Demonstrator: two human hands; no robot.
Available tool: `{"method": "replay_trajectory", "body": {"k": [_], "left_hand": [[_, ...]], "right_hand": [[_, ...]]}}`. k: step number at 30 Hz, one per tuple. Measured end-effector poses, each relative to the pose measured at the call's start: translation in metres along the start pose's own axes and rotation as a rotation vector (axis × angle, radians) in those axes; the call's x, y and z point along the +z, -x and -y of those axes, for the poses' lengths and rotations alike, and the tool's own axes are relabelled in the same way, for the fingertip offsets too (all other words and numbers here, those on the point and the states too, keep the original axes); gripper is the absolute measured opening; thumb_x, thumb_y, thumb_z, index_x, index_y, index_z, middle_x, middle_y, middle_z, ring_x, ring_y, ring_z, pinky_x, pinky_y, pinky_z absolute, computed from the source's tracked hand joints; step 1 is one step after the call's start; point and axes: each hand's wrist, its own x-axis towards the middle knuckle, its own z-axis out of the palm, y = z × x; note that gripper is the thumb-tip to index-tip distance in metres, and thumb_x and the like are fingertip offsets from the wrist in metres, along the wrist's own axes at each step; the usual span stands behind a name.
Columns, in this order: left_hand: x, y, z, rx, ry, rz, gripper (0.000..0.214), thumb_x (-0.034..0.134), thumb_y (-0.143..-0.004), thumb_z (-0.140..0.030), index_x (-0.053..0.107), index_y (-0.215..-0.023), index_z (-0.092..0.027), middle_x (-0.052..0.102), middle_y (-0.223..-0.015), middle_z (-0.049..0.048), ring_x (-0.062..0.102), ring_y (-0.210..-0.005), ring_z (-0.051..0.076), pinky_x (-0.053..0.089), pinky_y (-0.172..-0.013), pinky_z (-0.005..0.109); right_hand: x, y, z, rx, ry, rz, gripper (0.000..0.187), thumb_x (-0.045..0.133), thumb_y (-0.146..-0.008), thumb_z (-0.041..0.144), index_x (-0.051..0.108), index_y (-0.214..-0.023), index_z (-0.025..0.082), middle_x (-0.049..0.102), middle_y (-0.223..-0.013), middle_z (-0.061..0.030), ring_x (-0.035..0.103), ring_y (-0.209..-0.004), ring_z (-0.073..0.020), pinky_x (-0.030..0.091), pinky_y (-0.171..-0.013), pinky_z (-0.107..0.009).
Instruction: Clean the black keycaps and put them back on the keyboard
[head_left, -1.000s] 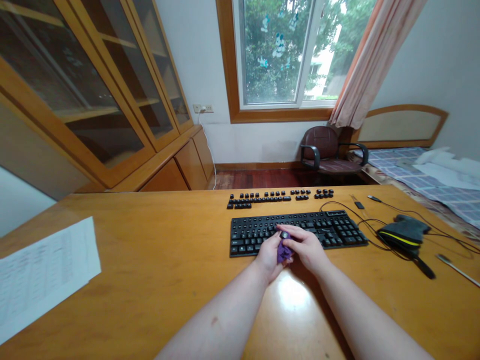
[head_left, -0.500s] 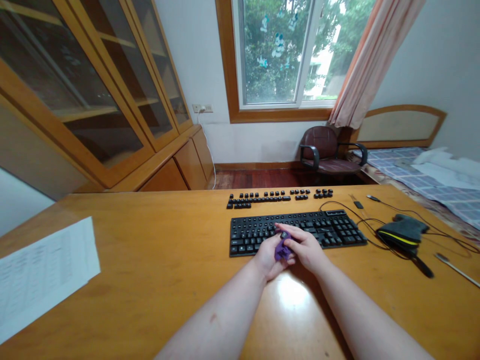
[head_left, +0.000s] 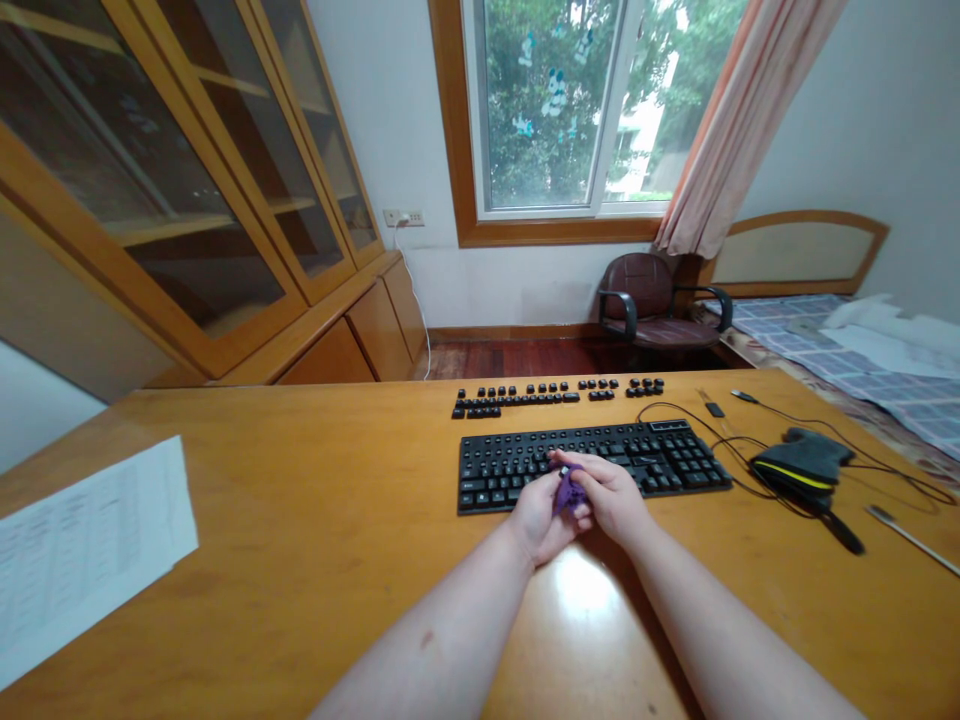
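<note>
My left hand [head_left: 534,512] and my right hand [head_left: 621,498] meet over the front edge of a black keyboard [head_left: 517,452]. Between them is a crumpled purple cloth [head_left: 568,495], pinched by both. A small dark keycap [head_left: 565,470] shows at the cloth's upper side, partly covered by it and by fingers. The left palm faces up beneath the cloth, while the right thumb presses on it from above. Most left fingertips are hidden behind the right hand. Loose black keycaps [head_left: 525,398] lie in rows beyond the keyboard.
Right of the keyboard lie a grey and yellow cloth item [head_left: 802,465], cables, a small dark piece [head_left: 715,409] and a toothbrush-like stick [head_left: 911,540]. Printed sheets [head_left: 97,550] lie at the left of the wooden desk [head_left: 300,500]. Beyond it stands a chair [head_left: 641,290].
The purple cloth has shifted slightly in my hands, and less of the keycap's dark face shows. My right thumb has moved a little. The whole view has drifted slightly.
</note>
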Motion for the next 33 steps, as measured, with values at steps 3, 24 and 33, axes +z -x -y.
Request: {"method": "replay_trajectory", "body": {"k": [3, 24, 33], "left_hand": [[-0.0008, -0.0016, 0.0023, 0.061, -0.017, -0.025, 0.021, 0.056, -0.077, -0.035, 0.054, -0.073, -0.014, 0.048, -0.055, -0.0012, 0.04, -0.044, 0.008, 0.028, -0.045, 0.022], [0.0058, 0.0001, 0.0074, 0.312, -0.127, -0.062, 0.034, 0.06, -0.076, -0.032, 0.056, -0.109, -0.024, 0.062, -0.099, 0.0042, 0.058, -0.088, 0.015, 0.045, -0.071, 0.023], [0.003, -0.0022, 0.0102, 0.317, -0.184, -0.118, 0.049, 0.067, -0.07, -0.032, 0.051, -0.116, -0.026, 0.061, -0.098, 0.0041, 0.056, -0.077, 0.013, 0.044, -0.061, 0.021]], "right_hand": [[0.0021, 0.001, -0.0017, 0.007, -0.03, -0.051, 0.025, 0.054, -0.08, 0.033, 0.069, -0.098, 0.025, 0.066, -0.108, -0.006, 0.059, -0.103, -0.0225, 0.04, -0.097, -0.043], [0.0073, 0.0066, 0.0051, -0.128, 0.079, -0.089, 0.041, 0.056, -0.079, 0.024, 0.056, -0.119, 0.03, 0.055, -0.125, -0.0037, 0.047, -0.119, -0.0225, 0.032, -0.105, -0.044], [0.0089, 0.0067, 0.002, -0.117, 0.028, -0.118, 0.034, 0.055, -0.08, 0.022, 0.061, -0.112, 0.03, 0.058, -0.122, -0.0021, 0.049, -0.117, -0.021, 0.033, -0.104, -0.042]]}}
